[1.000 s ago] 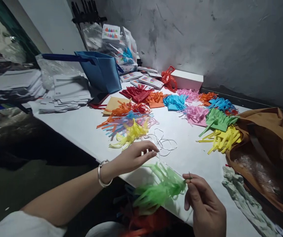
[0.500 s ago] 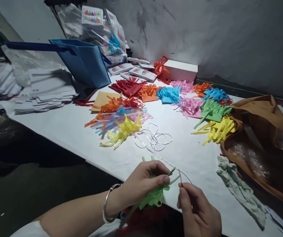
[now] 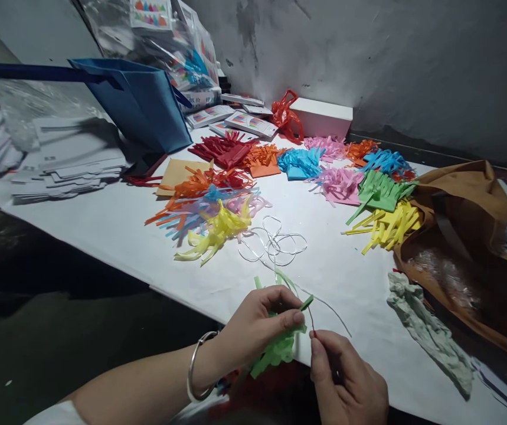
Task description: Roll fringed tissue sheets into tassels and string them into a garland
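My left hand (image 3: 259, 324), with a silver bangle on its wrist, is closed round a green fringed paper tassel (image 3: 280, 348) at the near edge of the white table (image 3: 115, 224). My right hand (image 3: 346, 378) pinches a thin dark needle-like wire (image 3: 310, 321) right beside the tassel's top. A white string (image 3: 275, 245) runs from the tassel up to a loose coil on the table.
Piles of fringed paper in red, orange, blue, pink, green (image 3: 379, 192) and yellow (image 3: 388, 227) spread across the table. A blue bag (image 3: 140, 103) stands back left beside card stacks (image 3: 69, 168). A brown bag (image 3: 461, 236) and crumpled cloth (image 3: 425, 333) lie right; a white box (image 3: 321, 118) sits by the wall.
My left hand came back from the string to close on the green tassel, which is now bunched tight. My right hand moved left with the wire, up to the tassel.
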Tool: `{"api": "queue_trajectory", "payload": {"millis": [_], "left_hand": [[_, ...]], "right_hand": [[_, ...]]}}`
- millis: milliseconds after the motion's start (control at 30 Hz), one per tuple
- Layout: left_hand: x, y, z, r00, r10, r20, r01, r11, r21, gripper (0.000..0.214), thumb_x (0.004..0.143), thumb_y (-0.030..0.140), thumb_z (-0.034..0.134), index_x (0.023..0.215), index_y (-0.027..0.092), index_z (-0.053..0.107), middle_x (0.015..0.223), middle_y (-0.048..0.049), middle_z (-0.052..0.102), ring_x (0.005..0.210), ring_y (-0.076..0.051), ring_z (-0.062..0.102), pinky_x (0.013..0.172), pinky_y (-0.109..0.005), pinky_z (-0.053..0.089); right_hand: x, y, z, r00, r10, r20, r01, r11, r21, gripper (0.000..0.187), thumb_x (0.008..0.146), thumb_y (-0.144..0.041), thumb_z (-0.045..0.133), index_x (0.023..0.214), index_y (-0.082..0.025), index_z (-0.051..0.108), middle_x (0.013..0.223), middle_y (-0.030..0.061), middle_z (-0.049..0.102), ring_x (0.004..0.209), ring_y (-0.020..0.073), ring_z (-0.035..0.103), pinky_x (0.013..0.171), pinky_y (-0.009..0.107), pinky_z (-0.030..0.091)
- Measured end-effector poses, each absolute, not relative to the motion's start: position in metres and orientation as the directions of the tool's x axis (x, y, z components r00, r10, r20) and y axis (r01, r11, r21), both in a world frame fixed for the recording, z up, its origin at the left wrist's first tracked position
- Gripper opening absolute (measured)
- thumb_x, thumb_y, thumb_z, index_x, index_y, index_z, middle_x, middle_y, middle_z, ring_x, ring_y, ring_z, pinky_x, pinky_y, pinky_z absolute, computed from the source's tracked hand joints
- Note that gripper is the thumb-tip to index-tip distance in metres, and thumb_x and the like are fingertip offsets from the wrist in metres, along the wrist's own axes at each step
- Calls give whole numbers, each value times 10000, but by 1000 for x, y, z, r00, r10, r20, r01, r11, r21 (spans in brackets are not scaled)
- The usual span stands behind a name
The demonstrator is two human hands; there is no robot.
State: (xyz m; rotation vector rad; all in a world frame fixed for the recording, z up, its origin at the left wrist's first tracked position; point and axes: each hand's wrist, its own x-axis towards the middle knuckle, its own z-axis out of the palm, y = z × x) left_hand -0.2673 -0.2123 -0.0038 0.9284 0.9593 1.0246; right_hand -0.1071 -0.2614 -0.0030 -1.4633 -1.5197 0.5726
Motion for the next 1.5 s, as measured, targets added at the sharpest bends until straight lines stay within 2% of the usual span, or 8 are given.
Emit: {"api": "queue_trajectory", "payload": {"millis": [167, 400, 533, 633, 767, 1067, 1333, 1500], "left_hand": [[-267, -214, -7, 277, 929, -246, -346, 335, 876, 299, 753, 403, 837, 833, 144, 711, 745, -15, 657, 672, -111, 571, 625, -218, 448], [-266, -214, -9, 251, 933, -259, -378, 340, 861, 297, 730, 373, 865, 836, 140, 713, 737, -9, 662, 660, -100, 571, 611, -196, 460], [-266, -214, -8, 364, 872, -328, -535, 484, 693, 297, 742, 364, 859, 771, 122, 689, 745, -39, 686, 644, -112, 623, 610, -205, 502], [-267, -213, -9, 476, 806, -353, -578, 589, 565, 268, 739, 308, 866, 784, 110, 691, 730, -45, 685, 622, -111, 646, 612, -208, 534], [-269, -213, -11, 548, 780, -304, -601, 619, 505, 276, 748, 288, 862, 865, 124, 673, 690, -38, 678, 592, -105, 645, 591, -189, 536], [-267, -214, -14, 523, 797, -302, -599, 596, 535, 319, 748, 328, 857, 830, 135, 617, 655, -34, 668, 548, -100, 610, 536, -173, 515], [-266, -216, -16, 501, 811, -303, -594, 577, 561, 335, 735, 337, 863, 802, 151, 593, 630, -18, 652, 534, -93, 578, 520, -167, 475], [-269, -214, -16, 483, 822, -301, -524, 546, 653, 358, 700, 357, 886, 786, 141, 613, 649, -19, 668, 562, -104, 596, 563, -193, 472]], "right_hand": [[-108, -261, -3, 128, 947, 296, 503, 195, -842, 184, 919, -363, 601, 831, -264, 728, 629, -55, 692, 508, 99, 611, 561, 184, 451], [-108, -261, -5, 117, 955, 271, 502, 179, -846, 213, 913, -394, 606, 827, -250, 738, 618, -28, 685, 514, 111, 612, 542, 200, 445], [-107, -261, -4, 143, 964, 226, 419, 148, -896, 230, 907, -401, 617, 798, -228, 722, 603, -12, 668, 488, 112, 581, 497, 202, 430], [-108, -260, -2, 122, 974, 189, 376, 131, -917, 236, 903, -402, 618, 780, -228, 719, 594, -15, 655, 482, 106, 560, 467, 195, 402], [-108, -261, -1, 88, 983, 161, 349, 121, -929, 247, 909, -395, 600, 764, -236, 719, 579, -24, 639, 489, 101, 559, 488, 189, 401], [-106, -262, -2, 136, 975, 174, 355, 116, -928, 241, 891, -396, 628, 749, -221, 715, 561, -3, 634, 479, 118, 559, 454, 198, 402], [-107, -261, 1, 129, 982, 141, 344, 89, -935, 269, 888, -420, 621, 736, -217, 710, 520, -18, 581, 451, 107, 523, 431, 196, 370], [-104, -258, 4, 21, 997, 74, 272, 65, -960, 334, 884, -469, 612, 703, -202, 704, 500, -18, 540, 432, 98, 469, 425, 203, 352]]}}
